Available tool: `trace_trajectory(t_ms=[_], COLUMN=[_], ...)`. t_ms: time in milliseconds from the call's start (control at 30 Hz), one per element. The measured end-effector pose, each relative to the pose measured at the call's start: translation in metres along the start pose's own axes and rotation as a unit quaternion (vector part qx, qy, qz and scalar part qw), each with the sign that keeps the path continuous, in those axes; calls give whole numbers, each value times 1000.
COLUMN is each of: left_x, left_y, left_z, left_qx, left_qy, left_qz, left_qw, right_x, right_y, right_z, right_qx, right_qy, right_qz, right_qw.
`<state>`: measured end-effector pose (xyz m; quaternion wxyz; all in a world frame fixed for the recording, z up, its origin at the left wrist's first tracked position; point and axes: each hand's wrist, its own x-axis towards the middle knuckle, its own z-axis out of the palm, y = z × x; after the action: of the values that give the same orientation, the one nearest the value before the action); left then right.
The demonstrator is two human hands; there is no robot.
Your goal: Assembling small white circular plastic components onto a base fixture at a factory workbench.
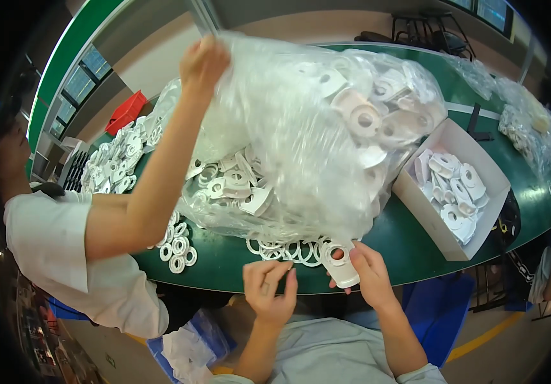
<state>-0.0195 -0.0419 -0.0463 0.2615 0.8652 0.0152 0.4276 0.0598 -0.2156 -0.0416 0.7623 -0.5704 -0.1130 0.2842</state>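
Observation:
My right hand (372, 275) grips a white plastic part (346, 276), a rounded plate with a ring-shaped hole, just off the table's near edge. To its left, my left hand (270, 289) is closed, thumb and fingertips close together; whatever they may pinch is too small to make out. Several thin white rings (298, 251) lie on the table just beyond my hands. Behind them bulges a large clear plastic bag (275, 147) full of similar white parts (237, 182). A co-worker's raised hand (205, 63) holds up the bag's far left side.
An open white box (437, 233) of white parts stands at the right on the green table (394, 256). At the left are a small group of white rings (177, 249), a heap of parts (118, 160) and a red bin (126, 112). Blue crates (432, 313) sit below the table.

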Motion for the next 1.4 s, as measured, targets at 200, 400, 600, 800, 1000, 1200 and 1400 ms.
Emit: trace_trajectory(t_ms=[200, 400, 600, 800, 1000, 1200, 1400], left_x=[4, 12, 8, 10, 8, 8, 7], left_y=[-15, -6, -15, -12, -10, -8, -11], left_z=[-9, -4, -7, 0, -4, 0, -4], left_qx=[37, 38, 26, 13, 22, 26, 27], left_qy=[-135, -176, -203, -200, -205, -195, -195], left_qz=[-61, -35, -36, -21, -33, -33, -42], left_qw=[988, 983, 978, 979, 978, 980, 980], right_x=[-19, -69, -42, -35, 16, 73, 122], right_y=[-23, -115, -126, -104, -63, -101, -125], right_z=[-2, -84, -139, -46, 10, 39, 5], right_qx=[-36, -358, -562, -530, -502, -532, -617], right_qy=[36, 416, 416, 329, 167, 28, 205], right_qz=[-27, -302, -146, -337, -431, -577, -323], right_qw=[998, 780, 700, 705, 731, 619, 688])
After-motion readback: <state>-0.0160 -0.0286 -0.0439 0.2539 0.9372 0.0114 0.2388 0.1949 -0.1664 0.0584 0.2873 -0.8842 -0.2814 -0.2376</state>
